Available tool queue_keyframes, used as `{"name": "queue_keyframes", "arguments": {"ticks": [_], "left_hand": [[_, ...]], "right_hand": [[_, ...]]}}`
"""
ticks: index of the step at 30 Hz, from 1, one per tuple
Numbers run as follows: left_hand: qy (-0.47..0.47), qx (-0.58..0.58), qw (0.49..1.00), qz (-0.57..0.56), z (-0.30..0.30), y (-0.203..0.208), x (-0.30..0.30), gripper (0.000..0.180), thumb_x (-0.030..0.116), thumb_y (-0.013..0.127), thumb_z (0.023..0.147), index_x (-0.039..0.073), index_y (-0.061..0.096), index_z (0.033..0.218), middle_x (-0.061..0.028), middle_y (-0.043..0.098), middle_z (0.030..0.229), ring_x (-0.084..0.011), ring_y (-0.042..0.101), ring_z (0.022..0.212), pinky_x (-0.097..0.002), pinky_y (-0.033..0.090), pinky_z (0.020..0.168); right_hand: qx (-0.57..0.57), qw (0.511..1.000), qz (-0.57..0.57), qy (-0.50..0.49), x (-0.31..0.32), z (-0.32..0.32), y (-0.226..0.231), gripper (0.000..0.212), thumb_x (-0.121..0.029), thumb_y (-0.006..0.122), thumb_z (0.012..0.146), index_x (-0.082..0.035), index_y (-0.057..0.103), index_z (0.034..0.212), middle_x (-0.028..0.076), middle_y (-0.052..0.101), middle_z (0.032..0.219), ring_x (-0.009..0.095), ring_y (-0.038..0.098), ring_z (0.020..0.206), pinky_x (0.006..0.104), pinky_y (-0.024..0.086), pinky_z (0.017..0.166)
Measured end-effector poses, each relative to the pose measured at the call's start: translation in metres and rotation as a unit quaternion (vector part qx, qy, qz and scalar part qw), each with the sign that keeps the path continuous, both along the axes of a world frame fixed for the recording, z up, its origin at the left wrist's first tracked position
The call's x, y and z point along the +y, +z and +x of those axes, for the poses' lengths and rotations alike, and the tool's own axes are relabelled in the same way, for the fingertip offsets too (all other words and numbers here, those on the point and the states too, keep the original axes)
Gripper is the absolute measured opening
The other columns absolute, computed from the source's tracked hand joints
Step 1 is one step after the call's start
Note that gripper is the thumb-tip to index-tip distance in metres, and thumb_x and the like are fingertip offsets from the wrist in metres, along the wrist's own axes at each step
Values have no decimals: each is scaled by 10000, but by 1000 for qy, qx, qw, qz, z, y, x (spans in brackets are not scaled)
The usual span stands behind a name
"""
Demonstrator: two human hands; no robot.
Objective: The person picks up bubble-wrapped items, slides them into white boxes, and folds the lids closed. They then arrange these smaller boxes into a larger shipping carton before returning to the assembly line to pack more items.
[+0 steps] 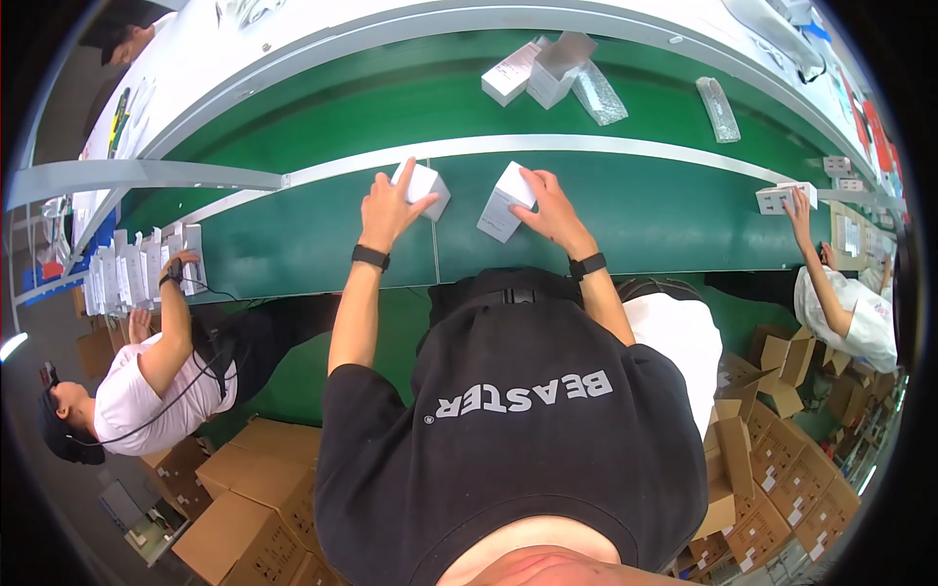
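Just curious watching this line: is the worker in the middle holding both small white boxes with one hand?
No, the left hand holds one small white box and the right hand holds the other white box.

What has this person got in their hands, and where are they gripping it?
Each hand holds a small white box on the green belt. The left hand grips the left box by its left side and top; the right hand grips the right box by its right edge.

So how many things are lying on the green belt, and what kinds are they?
White boxes under the person's hands: 2, one at the left hand, one at the right hand
White boxes further up the belt: 2
Clear plastic bags: 2
White box under a co-worker's hand at the right: 1
Total: 7
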State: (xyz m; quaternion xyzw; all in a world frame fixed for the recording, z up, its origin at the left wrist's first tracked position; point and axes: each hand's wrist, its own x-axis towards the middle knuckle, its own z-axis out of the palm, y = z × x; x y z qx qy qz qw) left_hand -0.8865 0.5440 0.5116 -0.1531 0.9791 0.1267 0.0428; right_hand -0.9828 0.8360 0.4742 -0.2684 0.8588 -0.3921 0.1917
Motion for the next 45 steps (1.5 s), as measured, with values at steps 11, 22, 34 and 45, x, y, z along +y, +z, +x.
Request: {"name": "queue_keyframes", "arguments": {"ticks": [11,22,34,45], "left_hand": [[-106,166,980,6,-40,-43,-1,976,225,884,639,102,382,1467,-210,503,1328,-381,555,1182,-418,515,918],[-57,69,976,199,-41,-32,0,920,55,855,633,105,415,1440,-188,391,1470,-378,468,1291,-391,452,1046],[-113,58,957,261,-18,-20,81,830,40,824,678,163,465,1417,-161,384,1455,-387,537,1202,-426,496,982],[-101,88,972,194,-14,-14,127,712,363,784,800,146,482,1407,-215,382,1383,-418,577,1096,-439,523,893]], "right_hand": [[81,997,2,4,7,-1,-11,798,-262,797,776,-120,414,1461,237,337,1452,399,432,1288,418,420,1046],[4,999,-1,-45,11,-3,-3,829,-239,813,761,-188,402,1479,250,272,1489,421,438,1281,424,441,1027],[55,997,-53,25,20,4,-5,866,-44,785,731,-152,362,1479,228,320,1437,420,461,1257,427,464,1009],[42,997,-59,2,47,7,-6,975,-33,812,684,-66,272,1495,202,349,1393,416,449,1263,433,468,1002]]}}
